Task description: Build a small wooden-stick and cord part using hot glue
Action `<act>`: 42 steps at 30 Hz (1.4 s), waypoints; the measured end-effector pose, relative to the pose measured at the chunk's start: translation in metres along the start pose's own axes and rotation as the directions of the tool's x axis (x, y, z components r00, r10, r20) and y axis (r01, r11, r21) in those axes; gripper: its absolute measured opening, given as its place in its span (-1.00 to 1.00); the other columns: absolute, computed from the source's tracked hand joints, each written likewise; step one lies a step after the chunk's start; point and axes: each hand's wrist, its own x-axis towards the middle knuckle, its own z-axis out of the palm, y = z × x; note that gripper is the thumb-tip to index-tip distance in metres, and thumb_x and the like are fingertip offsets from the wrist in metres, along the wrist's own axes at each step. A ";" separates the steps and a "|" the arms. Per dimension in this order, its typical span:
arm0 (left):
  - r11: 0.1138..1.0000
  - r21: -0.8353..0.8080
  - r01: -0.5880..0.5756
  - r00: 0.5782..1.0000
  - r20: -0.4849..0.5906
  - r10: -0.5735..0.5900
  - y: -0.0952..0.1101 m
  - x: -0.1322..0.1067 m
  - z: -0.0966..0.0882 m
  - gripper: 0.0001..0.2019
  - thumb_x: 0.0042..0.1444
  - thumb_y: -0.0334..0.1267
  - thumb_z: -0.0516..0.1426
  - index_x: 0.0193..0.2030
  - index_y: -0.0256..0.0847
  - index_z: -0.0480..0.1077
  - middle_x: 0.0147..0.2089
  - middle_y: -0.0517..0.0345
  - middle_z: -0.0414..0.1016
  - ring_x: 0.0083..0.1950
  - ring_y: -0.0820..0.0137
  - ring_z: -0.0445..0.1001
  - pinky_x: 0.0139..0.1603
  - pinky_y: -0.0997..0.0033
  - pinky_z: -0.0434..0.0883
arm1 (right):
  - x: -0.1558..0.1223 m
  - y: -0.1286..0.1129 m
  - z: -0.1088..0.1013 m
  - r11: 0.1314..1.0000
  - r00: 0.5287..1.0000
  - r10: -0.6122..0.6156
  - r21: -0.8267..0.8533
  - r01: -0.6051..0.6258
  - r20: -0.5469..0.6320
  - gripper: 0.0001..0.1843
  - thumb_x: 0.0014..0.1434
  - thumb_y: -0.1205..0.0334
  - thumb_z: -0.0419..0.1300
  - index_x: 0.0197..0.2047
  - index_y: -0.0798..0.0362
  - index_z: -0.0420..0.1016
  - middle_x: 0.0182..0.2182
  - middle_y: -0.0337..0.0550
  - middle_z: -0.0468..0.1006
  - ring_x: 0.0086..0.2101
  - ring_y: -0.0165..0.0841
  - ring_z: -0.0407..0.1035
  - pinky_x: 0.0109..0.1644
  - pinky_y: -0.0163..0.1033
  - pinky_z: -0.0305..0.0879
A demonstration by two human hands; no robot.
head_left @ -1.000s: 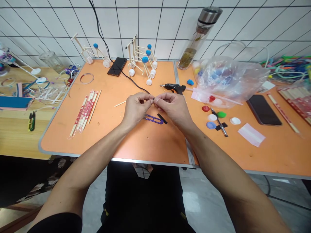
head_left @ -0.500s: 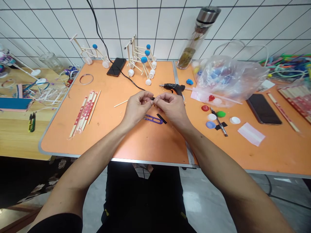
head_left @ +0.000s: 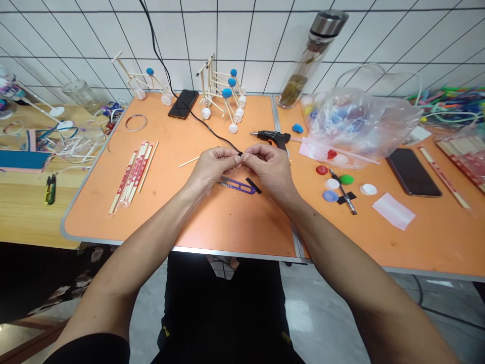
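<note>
Two hands meet over the orange desk point(head_left: 227, 227), the left hand point(head_left: 212, 168) and right hand point(head_left: 270, 169) both pinched narrow, apparently on a small dark piece point(head_left: 240, 153) between their fingertips. Little has changed: the left hand has shifted slightly, uncovering more of the purple snips point(head_left: 237, 185), so the fine fingertip work seems to be continuing. Behind, a tall bottle point(head_left: 303, 68) with a metal lid point(head_left: 329, 24) contains greenish leaves point(head_left: 293, 88); the clear bag point(head_left: 390, 121) contains blue pieces point(head_left: 350, 115). The glass jar's point(head_left: 84, 98) contents are unclear.
</note>
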 end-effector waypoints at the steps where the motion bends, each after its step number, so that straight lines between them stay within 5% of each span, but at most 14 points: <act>1: 1.000 0.000 -0.006 1.000 -0.006 0.006 0.000 0.000 -0.001 -0.79 -0.05 -0.24 0.58 -0.38 -0.18 0.68 -0.39 0.12 0.66 -0.41 0.50 0.46 -0.33 0.47 0.42 | 0.000 0.000 -0.001 1.000 1.000 0.002 0.006 -0.002 0.018 -0.85 0.10 0.13 0.46 -0.37 -0.03 0.63 -0.45 -0.23 0.62 -0.42 -0.37 0.38 -0.29 -0.21 0.35; 20: 0.933 0.297 -0.202 0.976 -0.018 0.217 0.000 0.001 0.002 -0.87 0.09 -0.37 0.44 -0.41 -0.19 0.62 -0.41 0.17 0.60 -0.36 0.44 0.47 -0.32 0.43 0.36 | 0.006 0.007 -0.009 0.977 0.988 -0.108 -0.172 0.126 0.112 -0.96 0.19 0.21 0.39 -0.28 -0.02 0.66 -0.35 -0.21 0.71 -0.36 -0.33 0.49 -0.25 -0.19 0.37; 30: 0.978 0.188 -0.085 0.996 -0.012 0.089 0.000 0.002 0.000 -0.91 0.07 -0.44 0.43 -0.31 -0.23 0.66 -0.35 0.09 0.71 -0.31 0.38 0.65 -0.21 0.39 0.53 | 0.007 0.015 -0.011 0.985 0.985 -0.106 -0.124 0.123 0.138 -0.78 0.28 0.05 0.50 -0.23 -0.03 0.64 -0.36 -0.20 0.66 -0.37 -0.32 0.45 -0.25 -0.17 0.32; 42: 0.969 0.244 -0.038 0.999 -0.025 0.046 0.007 -0.003 -0.001 -0.99 0.12 -0.38 0.39 -0.32 -0.24 0.69 -0.40 0.11 0.71 -0.38 0.44 0.56 -0.23 0.40 0.47 | 0.008 0.019 -0.011 0.989 0.981 -0.106 -0.084 0.121 0.165 -0.67 0.29 -0.08 0.55 -0.22 -0.04 0.63 -0.35 -0.20 0.65 -0.34 -0.31 0.47 -0.24 -0.17 0.35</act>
